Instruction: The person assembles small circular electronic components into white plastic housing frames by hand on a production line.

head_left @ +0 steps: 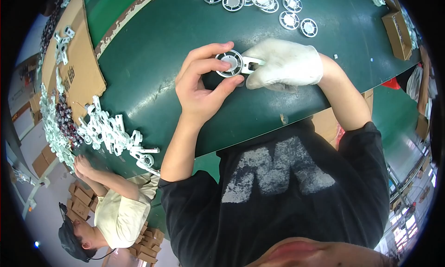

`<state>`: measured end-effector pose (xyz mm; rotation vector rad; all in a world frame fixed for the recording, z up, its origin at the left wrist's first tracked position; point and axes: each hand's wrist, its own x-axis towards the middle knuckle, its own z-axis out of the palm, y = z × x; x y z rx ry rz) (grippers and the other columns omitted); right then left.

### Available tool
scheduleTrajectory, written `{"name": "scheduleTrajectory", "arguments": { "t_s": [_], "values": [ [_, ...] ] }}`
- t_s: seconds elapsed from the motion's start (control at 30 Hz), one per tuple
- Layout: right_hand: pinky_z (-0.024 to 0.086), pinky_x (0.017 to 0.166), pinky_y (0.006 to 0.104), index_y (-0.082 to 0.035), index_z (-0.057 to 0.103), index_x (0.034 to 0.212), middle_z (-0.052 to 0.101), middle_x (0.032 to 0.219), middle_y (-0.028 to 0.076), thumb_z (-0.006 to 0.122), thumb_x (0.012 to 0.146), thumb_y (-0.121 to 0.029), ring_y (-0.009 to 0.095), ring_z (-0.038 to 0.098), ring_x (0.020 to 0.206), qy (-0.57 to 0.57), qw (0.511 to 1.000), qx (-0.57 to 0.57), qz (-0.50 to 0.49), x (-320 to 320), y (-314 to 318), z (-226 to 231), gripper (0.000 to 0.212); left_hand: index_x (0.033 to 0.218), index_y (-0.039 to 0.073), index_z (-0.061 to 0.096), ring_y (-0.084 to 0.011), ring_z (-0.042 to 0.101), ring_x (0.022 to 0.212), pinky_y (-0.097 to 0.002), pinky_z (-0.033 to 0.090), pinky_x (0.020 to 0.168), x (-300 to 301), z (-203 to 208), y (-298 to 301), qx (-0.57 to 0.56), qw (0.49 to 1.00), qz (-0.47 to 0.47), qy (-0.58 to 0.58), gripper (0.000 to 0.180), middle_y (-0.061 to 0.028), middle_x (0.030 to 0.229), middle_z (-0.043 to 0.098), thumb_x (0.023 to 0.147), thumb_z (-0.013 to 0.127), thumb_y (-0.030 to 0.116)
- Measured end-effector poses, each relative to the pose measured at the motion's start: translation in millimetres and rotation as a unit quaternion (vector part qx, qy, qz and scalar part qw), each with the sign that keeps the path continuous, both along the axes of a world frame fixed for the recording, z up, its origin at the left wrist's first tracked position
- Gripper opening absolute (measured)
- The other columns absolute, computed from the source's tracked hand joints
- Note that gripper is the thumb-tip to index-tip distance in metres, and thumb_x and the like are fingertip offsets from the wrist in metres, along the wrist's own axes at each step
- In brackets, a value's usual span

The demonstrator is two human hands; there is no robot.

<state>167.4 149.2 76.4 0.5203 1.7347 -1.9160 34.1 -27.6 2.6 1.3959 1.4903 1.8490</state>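
- Far left, on the cardboard sheet [81, 58] and along the bench's [153, 49] left edge, lies a heap of white brackets [104, 130]; a co-worker's hand [82, 167] rests at the lower end of that heap.
- The left hand [199, 88], bare, is over the bench near its front edge. Thumb and fingers curl around the rim of a round white disc [229, 63] and pinch it, face up.
- The disc, with a grey centre, sits between the two hands, just above the bench.
- A white arm [252, 63] runs from the disc's right side into the right hand; it touches the disc, but whether it is already seated I cannot tell.
- The right hand [285, 65], in a white glove, is closed around that arm's far end.
- To do this well, I judge: hold the disc level by its rim, keep fingers off the centre, and push the arm straight in.
- More discs [259, 0] lie at the bench's far edge, a carton [397, 28] at its right corner.
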Motion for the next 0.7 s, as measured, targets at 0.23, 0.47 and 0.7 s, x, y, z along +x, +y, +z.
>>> {"name": "scheduleTrajectory", "arguments": {
  "t_s": [0.23,0.47,0.7],
  "values": [
    [0.032,0.041,0.0261,-0.005,0.059,0.079,0.045,0.055,-0.002,0.065,0.087,-0.028,0.007,0.042,0.046,-0.006,1.0,-0.005,0.007,-0.7,-1.2,2.3,0.025,0.099,0.001,0.063,-0.0339,0.068,0.117,-0.0389,0.06,0.094,3.7,5.6,0.7,0.014,1.0,-0.004,-0.006,0.033,-0.019,0.121,0.066,0.076,0.086,-0.003],
    [0.034,0.044,0.0256,-0.005,0.058,0.079,0.046,0.055,-0.002,0.066,0.092,-0.033,0.006,0.043,0.048,0.051,0.998,-0.013,0.027,1.4,-1.4,-5.9,0.032,0.097,0.001,0.062,-0.036,0.069,0.113,-0.0416,0.061,0.093,-1.2,10.5,-0.2,0.041,0.999,-0.013,0.031,0.033,-0.0215,0.121,0.067,0.075,0.086,-0.003],
    [0.05,0.063,0.0302,0.0,0.069,0.092,0.064,0.074,0.004,0.065,0.096,-0.04,0.013,0.058,0.065,0.104,0.994,0.007,-0.037,-2.1,-15.1,-12.8,0.041,0.109,0.0,0.06,-0.0402,0.069,0.113,-0.0434,0.06,0.094,-4.6,4.9,2.5,0.077,0.989,-0.006,0.126,0.044,-0.0237,0.118,0.069,0.073,0.085,-0.005]
  ]
}}
